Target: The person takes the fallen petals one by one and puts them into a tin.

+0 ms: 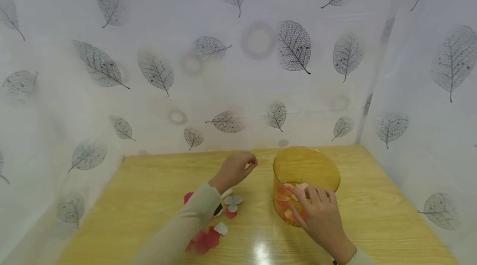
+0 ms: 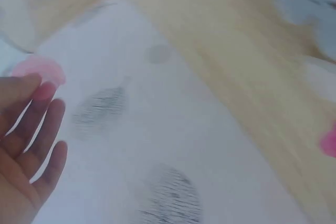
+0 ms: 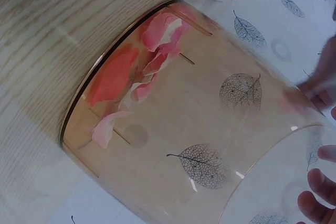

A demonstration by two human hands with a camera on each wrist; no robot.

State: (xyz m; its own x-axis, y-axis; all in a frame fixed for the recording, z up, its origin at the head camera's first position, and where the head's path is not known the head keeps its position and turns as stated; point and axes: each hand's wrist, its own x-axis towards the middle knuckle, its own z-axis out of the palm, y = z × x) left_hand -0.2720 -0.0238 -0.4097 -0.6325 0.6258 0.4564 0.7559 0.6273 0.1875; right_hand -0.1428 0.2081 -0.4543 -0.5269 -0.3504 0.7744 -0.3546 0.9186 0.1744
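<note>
the left hand [image 1: 234, 169] pinches a pink petal [image 2: 50, 69] between thumb and fingertip, its other fingers loosely bent; that petal is in the air over the table [image 1: 149, 211], left of the vase [image 1: 305, 163] and apart from it; the right hand [image 1: 322, 215] is at the vase's near right side, fingers relaxed and gripping nothing; whether it touches the vase i cannot tell; the vase is clear amber, upright on the table, with red, pink and pale petals [image 3: 113, 77] lying at its bottom; near the left sleeve [image 1: 179, 223], a pale blue flower [image 1: 232, 201], a white petal [image 1: 221, 228] and dark pink petals [image 1: 205, 240] lie on the table; a leaf-print sheet [image 1: 238, 78] hangs behind
</note>
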